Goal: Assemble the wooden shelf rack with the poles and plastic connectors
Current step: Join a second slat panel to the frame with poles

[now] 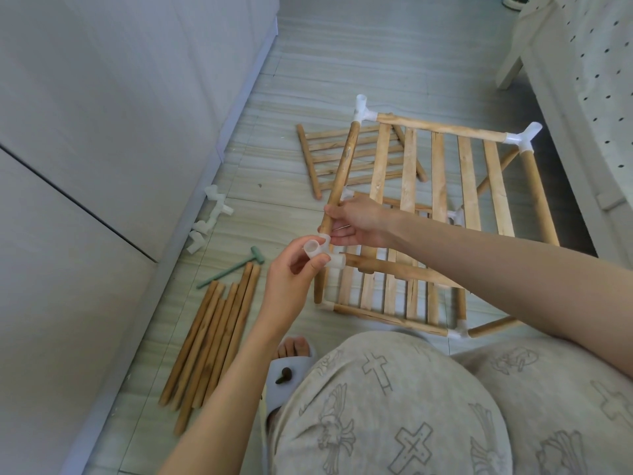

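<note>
The right hand [356, 221] grips a pole [340, 176]. The left hand [291, 279] pinches a plastic connector [320, 252] just below. Spare poles [209, 341] lie on the floor at seven o'clock.

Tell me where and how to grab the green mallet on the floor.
Grip the green mallet by its long thin handle, near the middle, coming from above. It lies flat on the floor, its head pointing away beside the tips of the loose poles, so the handle's left side looks freer for fingers.
</note>
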